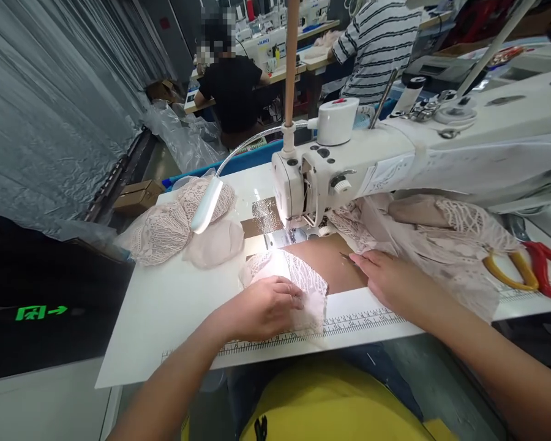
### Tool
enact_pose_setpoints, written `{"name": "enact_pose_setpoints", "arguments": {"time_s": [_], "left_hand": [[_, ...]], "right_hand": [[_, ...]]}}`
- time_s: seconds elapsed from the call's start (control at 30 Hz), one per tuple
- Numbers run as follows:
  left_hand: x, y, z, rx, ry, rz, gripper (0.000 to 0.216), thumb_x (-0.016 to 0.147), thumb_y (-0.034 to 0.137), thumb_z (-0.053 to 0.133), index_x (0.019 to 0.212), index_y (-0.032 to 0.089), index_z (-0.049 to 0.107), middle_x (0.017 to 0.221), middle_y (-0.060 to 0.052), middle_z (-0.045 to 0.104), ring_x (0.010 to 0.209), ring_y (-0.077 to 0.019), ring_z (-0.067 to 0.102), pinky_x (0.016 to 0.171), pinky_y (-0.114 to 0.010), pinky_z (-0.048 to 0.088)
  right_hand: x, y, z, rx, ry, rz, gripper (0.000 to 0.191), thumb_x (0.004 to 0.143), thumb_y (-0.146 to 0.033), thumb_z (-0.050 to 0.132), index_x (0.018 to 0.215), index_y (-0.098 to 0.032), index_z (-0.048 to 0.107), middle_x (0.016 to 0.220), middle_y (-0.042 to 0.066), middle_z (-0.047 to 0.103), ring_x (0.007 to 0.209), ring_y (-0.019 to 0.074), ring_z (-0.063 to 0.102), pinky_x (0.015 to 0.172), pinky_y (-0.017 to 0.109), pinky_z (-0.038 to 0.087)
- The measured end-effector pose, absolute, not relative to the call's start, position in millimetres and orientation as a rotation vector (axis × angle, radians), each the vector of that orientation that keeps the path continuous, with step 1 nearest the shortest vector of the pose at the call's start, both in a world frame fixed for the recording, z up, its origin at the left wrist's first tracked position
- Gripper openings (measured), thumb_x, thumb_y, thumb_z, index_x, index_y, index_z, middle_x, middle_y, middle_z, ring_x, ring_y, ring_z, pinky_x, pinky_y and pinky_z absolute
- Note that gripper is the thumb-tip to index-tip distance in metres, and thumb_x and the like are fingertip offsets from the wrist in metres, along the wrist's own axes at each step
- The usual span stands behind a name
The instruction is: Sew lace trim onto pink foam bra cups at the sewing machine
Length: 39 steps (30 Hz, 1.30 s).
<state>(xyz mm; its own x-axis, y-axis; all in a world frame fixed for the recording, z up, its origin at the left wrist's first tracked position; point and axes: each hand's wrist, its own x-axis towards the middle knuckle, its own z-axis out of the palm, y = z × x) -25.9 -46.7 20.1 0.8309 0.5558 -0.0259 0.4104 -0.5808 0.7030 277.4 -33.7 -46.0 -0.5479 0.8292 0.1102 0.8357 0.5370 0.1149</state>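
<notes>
Under the lit needle area of the white sewing machine (290, 191), a pale pink lace fabric piece (305, 274) lies on the table's front part. My left hand (269, 309) rests on it with curled fingers, gripping its near side; the fingertips are partly hidden. To the right, my right hand (390, 278) is closed, with the index finger pointing toward the machine. A small dark pointed tool (346, 255) sticks out from its fingertips over the brown machine bed plate (335, 269); the rest of the tool is hidden in the hand.
Lace cup pieces (160, 231) lie left under a lamp head (207, 205). More lace fabric (441, 236) piles up right, beside scissors (539, 269) with red and yellow handles. A printed ruler (349, 321) runs along the front edge. Two people sit at machines behind.
</notes>
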Motion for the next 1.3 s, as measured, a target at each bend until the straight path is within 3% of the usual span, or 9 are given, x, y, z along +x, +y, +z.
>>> {"name": "enact_pose_setpoints", "arguments": {"time_s": [0.2, 0.3, 0.43, 0.57, 0.77, 0.93, 1.07, 1.17, 1.3], "left_hand": [[-46.3, -6.7, 9.0, 1.943, 1.255, 0.605, 0.060, 0.075, 0.039, 0.071, 0.129, 0.019, 0.053, 0.133, -0.013, 0.052, 0.122, -0.0286, 0.047, 0.102, -0.042, 0.038], [-51.1, 11.1, -6.0, 1.702, 1.330, 0.557, 0.072, 0.070, 0.041, 0.075, 0.132, 0.014, 0.049, 0.111, -0.012, 0.062, 0.100, -0.0252, 0.058, 0.086, -0.036, 0.046], [-46.5, 11.7, -15.7, 1.424, 1.231, 0.605, 0.049, 0.070, 0.042, 0.075, 0.107, 0.013, 0.062, 0.084, -0.004, 0.063, 0.070, -0.0140, 0.058, 0.062, -0.024, 0.045], [-40.0, 2.8, -11.9, 1.208, 1.156, 0.633, 0.036, 0.067, 0.042, 0.077, 0.084, 0.012, 0.065, 0.071, -0.001, 0.061, 0.059, -0.0103, 0.055, 0.054, -0.020, 0.041], [-37.3, -3.7, -10.1, 1.151, 0.968, 0.602, 0.032, 0.072, 0.039, 0.075, 0.092, 0.013, 0.072, 0.085, -0.007, 0.070, 0.074, -0.0153, 0.062, 0.068, -0.026, 0.047], [-37.7, -6.9, -9.8, 1.219, 0.866, 0.547, 0.032, 0.073, 0.039, 0.074, 0.092, 0.013, 0.074, 0.091, -0.009, 0.072, 0.082, -0.0179, 0.063, 0.075, -0.029, 0.048], [-36.4, -7.7, -9.3, 1.195, 0.856, 0.527, 0.036, 0.068, 0.042, 0.077, 0.087, 0.011, 0.075, 0.089, -0.010, 0.071, 0.083, -0.0195, 0.062, 0.073, -0.028, 0.048], [-36.3, -7.6, -11.0, 1.195, 0.850, 0.525, 0.036, 0.065, 0.043, 0.078, 0.079, 0.010, 0.073, 0.076, -0.005, 0.068, 0.075, -0.0163, 0.059, 0.067, -0.025, 0.045], [-36.6, -8.0, -13.7, 1.221, 0.888, 0.506, 0.040, 0.063, 0.047, 0.078, 0.072, 0.009, 0.071, 0.063, -0.001, 0.058, 0.064, -0.0130, 0.053, 0.058, -0.023, 0.040]], "right_hand": [[281.6, -43.7, -37.7, -1.465, -2.545, -0.236, 0.044, 0.083, -0.009, 0.034, 0.121, -0.010, 0.056, 0.109, 0.014, 0.068, 0.084, 0.0247, 0.067, 0.065, 0.035, 0.053], [280.2, -52.1, -26.0, -1.374, -2.451, -0.217, 0.040, 0.088, -0.015, 0.034, 0.124, -0.013, 0.053, 0.101, 0.012, 0.070, 0.078, 0.0239, 0.067, 0.061, 0.034, 0.053], [276.1, -58.5, -21.0, -1.199, -2.451, -0.142, 0.038, 0.091, -0.016, 0.037, 0.127, -0.018, 0.049, 0.104, 0.011, 0.069, 0.091, 0.0248, 0.066, 0.076, 0.037, 0.053], [260.5, -57.1, -19.4, -1.097, -2.415, 0.081, 0.042, 0.093, -0.018, 0.037, 0.134, -0.020, 0.043, 0.119, 0.009, 0.064, 0.106, 0.0222, 0.062, 0.084, 0.034, 0.052], [217.1, -29.8, -5.5, -1.197, -2.360, 0.681, 0.045, 0.097, -0.039, 0.032, 0.131, -0.020, 0.053, 0.122, 0.008, 0.063, 0.110, 0.0233, 0.060, 0.085, 0.035, 0.052], [195.4, -6.6, 5.0, -1.107, -2.227, 1.059, 0.041, 0.089, -0.044, 0.048, 0.119, -0.020, 0.064, 0.120, 0.007, 0.065, 0.111, 0.0251, 0.059, 0.095, 0.038, 0.046], [184.5, -5.4, 15.9, -1.022, -2.197, 1.240, 0.031, 0.087, -0.038, 0.053, 0.109, -0.021, 0.067, 0.107, 0.006, 0.069, 0.096, 0.0229, 0.063, 0.083, 0.035, 0.048], [179.1, -6.8, 19.9, -1.063, -2.242, 1.245, 0.025, 0.086, -0.033, 0.053, 0.101, -0.020, 0.068, 0.092, 0.004, 0.070, 0.082, 0.0194, 0.062, 0.071, 0.030, 0.047], [176.3, -6.2, 15.6, -1.062, -2.241, 1.245, 0.019, 0.085, -0.030, 0.055, 0.094, -0.020, 0.068, 0.089, 0.003, 0.069, 0.080, 0.0179, 0.061, 0.069, 0.028, 0.045]]}}
